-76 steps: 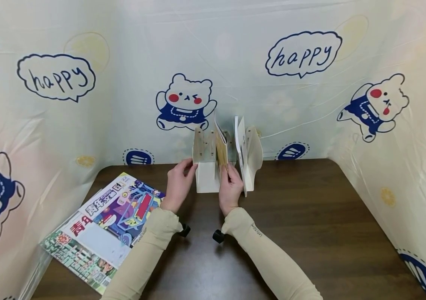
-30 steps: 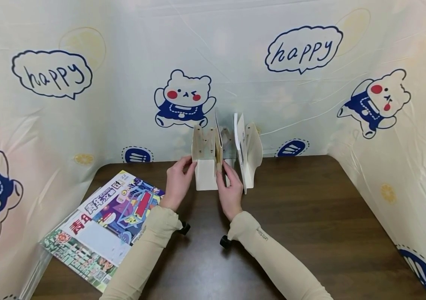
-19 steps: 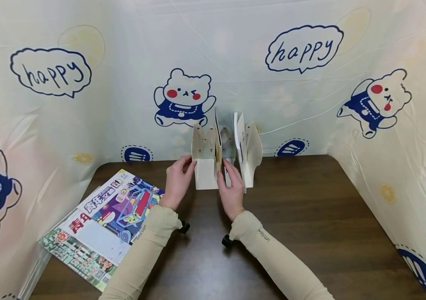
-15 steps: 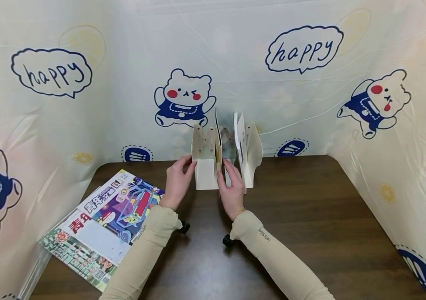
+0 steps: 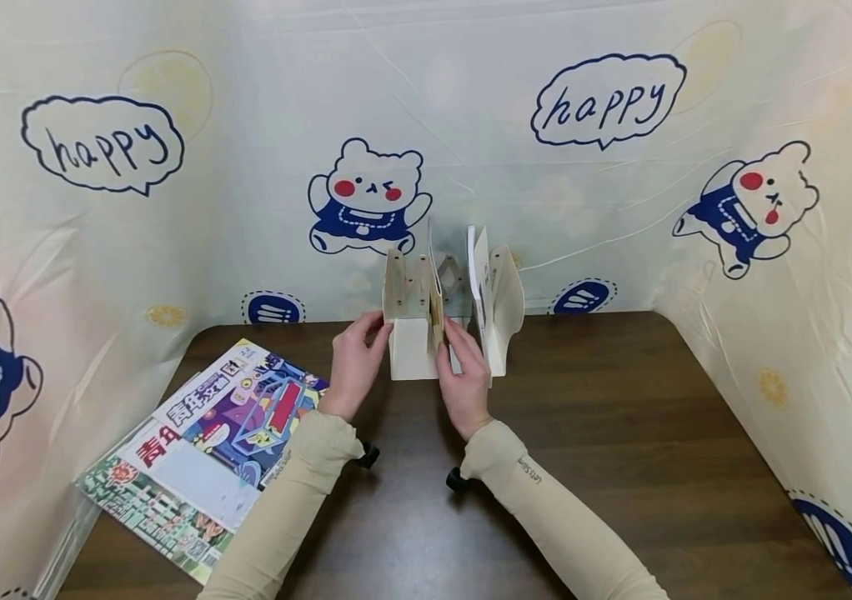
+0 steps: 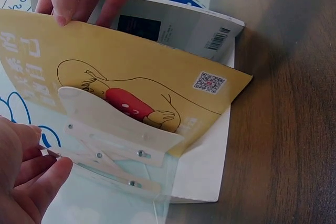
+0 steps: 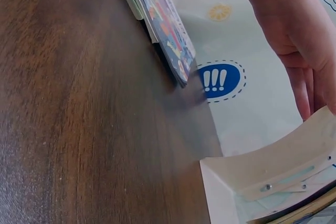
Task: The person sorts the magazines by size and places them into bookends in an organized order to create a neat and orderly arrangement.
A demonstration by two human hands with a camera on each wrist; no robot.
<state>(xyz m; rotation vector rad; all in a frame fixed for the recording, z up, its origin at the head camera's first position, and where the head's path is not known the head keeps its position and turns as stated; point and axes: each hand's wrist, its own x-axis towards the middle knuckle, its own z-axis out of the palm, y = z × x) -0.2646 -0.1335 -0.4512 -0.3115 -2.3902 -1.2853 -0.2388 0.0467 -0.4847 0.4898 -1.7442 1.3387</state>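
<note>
A white bookstand (image 5: 411,354) with screwed-on slats stands at the table's back edge. My left hand (image 5: 353,367) pinches the rim of its left end plate (image 6: 115,114), thumb and fingers on either side. Upright in the stand is a thin yellow book (image 6: 68,51) with a drawn figure and a QR code. My right hand (image 5: 465,387) holds this book by its near edge; in the left wrist view one fingertip lies on its edge and other fingers sit behind it. A grey-covered book (image 6: 194,32) with a barcode stands farther right, behind those fingers.
Overlapping magazines (image 5: 208,450) lie at the table's left, partly under the left sleeve (image 5: 276,508). The brown table (image 5: 621,467) ends at a patterned curtain (image 5: 508,183) on the back and sides. The stand's right end plate (image 5: 507,300) curves outward.
Since the earliest frame the yellow book has shifted left and become more upright in the stand. My right hand has changed its hold slightly, its wrist moving right. My left hand stays put.
</note>
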